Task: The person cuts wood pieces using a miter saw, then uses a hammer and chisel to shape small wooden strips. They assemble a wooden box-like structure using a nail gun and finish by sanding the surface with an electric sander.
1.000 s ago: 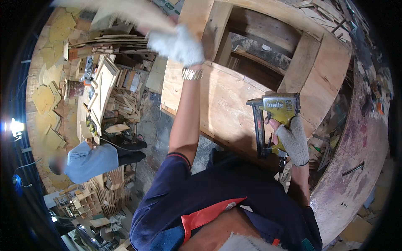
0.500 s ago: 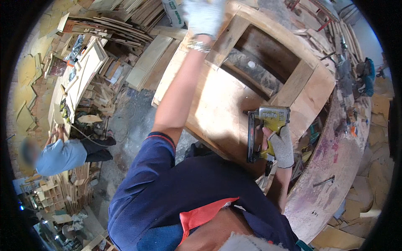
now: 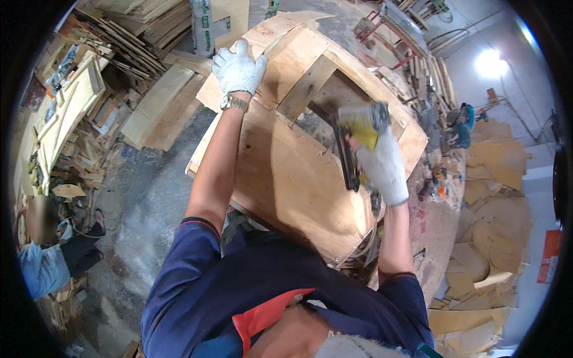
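Observation:
A large pale wooden panel structure (image 3: 292, 173) lies in front of me, with a framed rectangular opening on its far right. My left hand (image 3: 240, 70), in a white knit glove, is at its far left side with the fingers spread. Whether the palm presses on the wood I cannot tell. In my gloved right hand (image 3: 385, 170) is a yellow and grey pneumatic nail gun (image 3: 365, 130), gripped by its handle. The tool is tilted and slightly blurred, above the structure's right side, and covers part of the opening.
A long, stained workbench (image 3: 439, 209) stands to the right, with cardboard sheets (image 3: 495, 232) beyond it. Stacked boards (image 3: 158, 104) lie at the left. Another person (image 3: 45, 268) is at the far left, near a bench of wood strips. A hose (image 3: 371, 246) hangs below the nail gun.
My right hand has lifted the nail gun forward over the structure's right side. My left hand, farther out before, is now nearer and to the left. The view has shifted as well.

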Action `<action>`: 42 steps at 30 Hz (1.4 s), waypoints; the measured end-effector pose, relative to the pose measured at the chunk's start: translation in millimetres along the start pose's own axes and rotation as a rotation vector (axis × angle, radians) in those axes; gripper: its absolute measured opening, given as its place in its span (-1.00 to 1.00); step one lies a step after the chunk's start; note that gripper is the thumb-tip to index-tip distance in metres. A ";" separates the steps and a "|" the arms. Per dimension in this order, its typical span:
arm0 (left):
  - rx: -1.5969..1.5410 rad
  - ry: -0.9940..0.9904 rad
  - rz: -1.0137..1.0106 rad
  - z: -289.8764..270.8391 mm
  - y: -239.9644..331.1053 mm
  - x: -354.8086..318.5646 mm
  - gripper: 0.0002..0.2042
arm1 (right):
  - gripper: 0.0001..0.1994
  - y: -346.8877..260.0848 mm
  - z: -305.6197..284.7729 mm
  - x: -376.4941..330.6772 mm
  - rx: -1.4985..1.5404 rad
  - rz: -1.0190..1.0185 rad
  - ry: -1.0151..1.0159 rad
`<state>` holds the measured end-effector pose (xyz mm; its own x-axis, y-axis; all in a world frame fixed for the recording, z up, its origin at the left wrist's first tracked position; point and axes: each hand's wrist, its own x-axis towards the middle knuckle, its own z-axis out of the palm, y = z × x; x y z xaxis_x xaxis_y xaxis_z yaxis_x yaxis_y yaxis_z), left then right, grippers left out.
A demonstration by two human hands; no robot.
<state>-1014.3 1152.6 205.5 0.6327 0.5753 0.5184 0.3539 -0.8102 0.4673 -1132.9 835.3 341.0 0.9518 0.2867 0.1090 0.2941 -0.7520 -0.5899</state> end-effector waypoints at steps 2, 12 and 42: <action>-0.006 0.001 0.004 7.0 -1.7 -1.6 -0.32 | -0.55 -16.4 -7.4 36.2 -0.025 0.096 -0.043; -0.141 -0.052 -0.043 4.4 -1.5 1.6 -0.35 | -0.46 -37.1 23.2 151.9 -0.124 -0.032 -0.010; -0.305 -0.183 -0.124 -2.8 -5.3 16.4 -0.14 | -0.57 -39.9 6.7 194.9 -0.113 0.000 0.076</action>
<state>-1007.7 1166.7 213.6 0.7203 0.6153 0.3203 0.2321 -0.6489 0.7246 -959.7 925.1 380.4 0.9543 0.2443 0.1720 0.2981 -0.8154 -0.4962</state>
